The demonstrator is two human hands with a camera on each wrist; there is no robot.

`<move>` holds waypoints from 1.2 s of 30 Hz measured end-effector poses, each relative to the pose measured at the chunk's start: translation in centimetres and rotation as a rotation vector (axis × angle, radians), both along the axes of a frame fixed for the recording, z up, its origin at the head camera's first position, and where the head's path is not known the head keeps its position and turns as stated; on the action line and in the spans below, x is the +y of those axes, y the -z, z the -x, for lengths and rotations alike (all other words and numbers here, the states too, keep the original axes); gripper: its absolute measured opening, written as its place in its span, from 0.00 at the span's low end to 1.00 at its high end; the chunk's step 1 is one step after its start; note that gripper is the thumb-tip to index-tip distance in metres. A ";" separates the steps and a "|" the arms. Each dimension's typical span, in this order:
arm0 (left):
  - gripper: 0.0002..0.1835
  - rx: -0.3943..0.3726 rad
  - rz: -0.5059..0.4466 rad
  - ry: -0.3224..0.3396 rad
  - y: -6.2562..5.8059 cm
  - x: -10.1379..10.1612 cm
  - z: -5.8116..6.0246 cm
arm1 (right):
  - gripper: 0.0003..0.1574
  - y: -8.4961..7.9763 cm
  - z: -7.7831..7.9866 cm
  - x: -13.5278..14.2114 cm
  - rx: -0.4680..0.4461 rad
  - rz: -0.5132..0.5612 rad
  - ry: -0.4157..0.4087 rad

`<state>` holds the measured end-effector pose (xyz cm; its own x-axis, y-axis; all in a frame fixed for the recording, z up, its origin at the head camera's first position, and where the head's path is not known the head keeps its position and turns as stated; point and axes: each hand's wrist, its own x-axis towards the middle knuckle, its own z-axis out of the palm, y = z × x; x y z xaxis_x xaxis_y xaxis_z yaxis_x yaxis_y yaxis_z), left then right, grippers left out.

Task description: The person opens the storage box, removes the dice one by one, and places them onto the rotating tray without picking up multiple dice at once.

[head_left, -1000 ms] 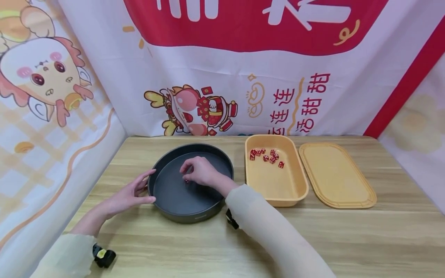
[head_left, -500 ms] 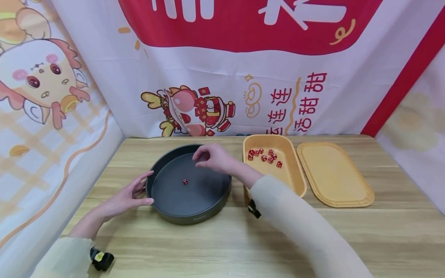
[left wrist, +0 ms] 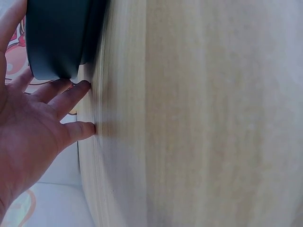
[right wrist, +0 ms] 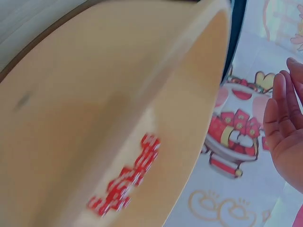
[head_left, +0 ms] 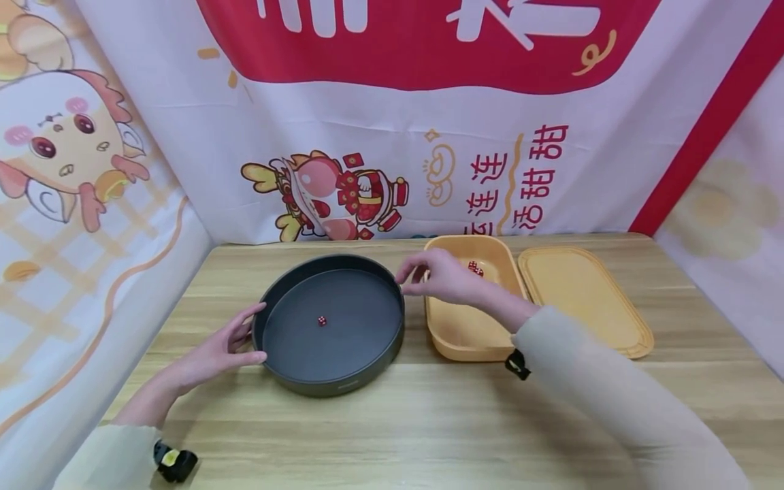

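A round dark grey pan (head_left: 361, 333) stands on the table with one red die (head_left: 322, 321) lying on its floor. My left hand (head_left: 220, 350) touches the pan's left wall, fingers and thumb spread; in the left wrist view its fingers (left wrist: 66, 99) look straight beside the pan (left wrist: 54, 38). Just past the pan's right rim, over the left side of a yellow plastic container (head_left: 468, 337), hovers my right hand (head_left: 444, 275). Its fingers are loosely bent and nothing shows between them. Several red dice (right wrist: 125, 182) lie inside the container; the hand partly hides them in the head view.
A flat yellow lid (head_left: 582, 292) lies right of the container on the wooden table (head_left: 392, 435). Printed cloth (head_left: 392, 116) hangs behind the table and along both sides.
My right hand has left the die on the pan's floor and moved right, out past the rim to the container. The left hand has stayed on the pan's wall.
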<state>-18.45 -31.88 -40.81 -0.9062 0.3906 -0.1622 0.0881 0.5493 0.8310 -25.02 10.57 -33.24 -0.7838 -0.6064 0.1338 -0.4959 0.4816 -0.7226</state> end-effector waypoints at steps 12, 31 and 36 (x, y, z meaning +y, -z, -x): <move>0.47 0.003 -0.011 0.004 0.2 -0.2 -0.1 | 0.08 1.0 0.2 7.0 0.096 -0.050 0.056; 0.48 -0.005 -0.008 -0.001 0.2 -0.2 0.0 | 0.14 5.5 2.0 10.4 0.122 -0.228 0.126; 0.48 -0.002 -0.002 -0.004 0.1 -0.2 0.0 | 0.17 5.6 2.2 10.4 0.117 -0.293 0.173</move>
<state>-18.50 -32.06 -40.94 -0.9076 0.3869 -0.1630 0.0842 0.5480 0.8322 -27.17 20.93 -38.87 -0.8679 -0.4919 0.0688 -0.4600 0.7439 -0.4848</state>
